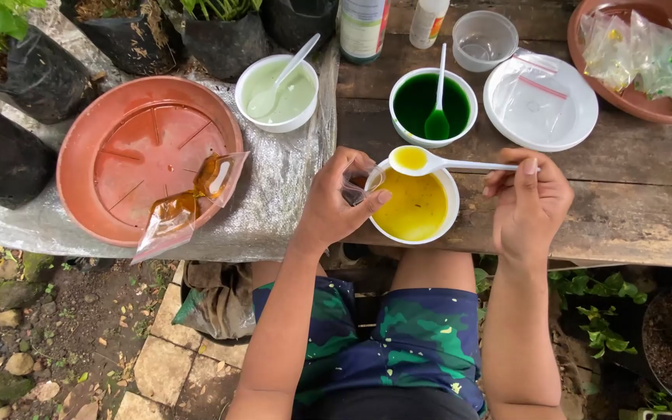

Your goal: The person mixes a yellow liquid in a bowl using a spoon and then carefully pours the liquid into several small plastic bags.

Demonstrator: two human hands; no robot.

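A white plastic spoon (pixel 429 161), its bowl brimming with opaque yellow liquid, hovers level over the far rim of a white bowl (pixel 416 204) of the same glossy yellow, at the near edge of a rough, weathered wooden table (pixel 631 194). The right hand (pixel 529 204) pinches the spoon's handle end between thumb and fingers. The left hand (pixel 336 204) is closed around a small clear plastic bag (pixel 361 180) at the bowl's left rim; the bag is mostly hidden by the fingers, its contents hard to make out.
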